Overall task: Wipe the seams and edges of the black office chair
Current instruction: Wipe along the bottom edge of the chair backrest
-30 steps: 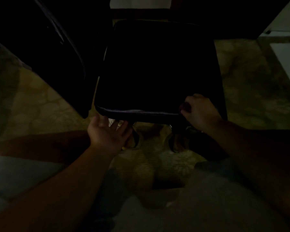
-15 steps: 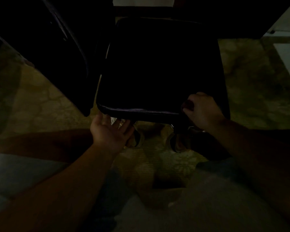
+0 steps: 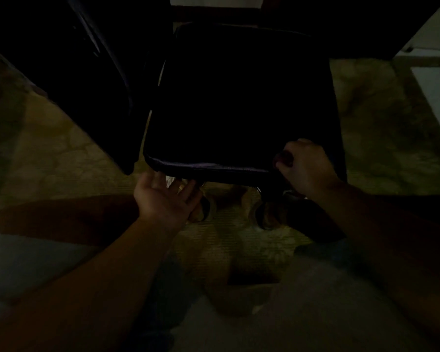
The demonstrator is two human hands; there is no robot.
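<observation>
I see the black office chair (image 3: 241, 97) seat's front edge facing me, running left-right. My left hand (image 3: 164, 196) stays spread beneath it; my right hand (image 3: 304, 166), curled at the near corner, has barely shifted, and I cannot tell what it grips.

- Black office chair (image 3: 241, 102): its dark padded seat fills the centre of the view, level, front edge facing six o'clock, a faint sheen along the piped seam.
- Backrest at ten o'clock, tilted.
- Castor wheels below the seat, on the patterned floor.
</observation>
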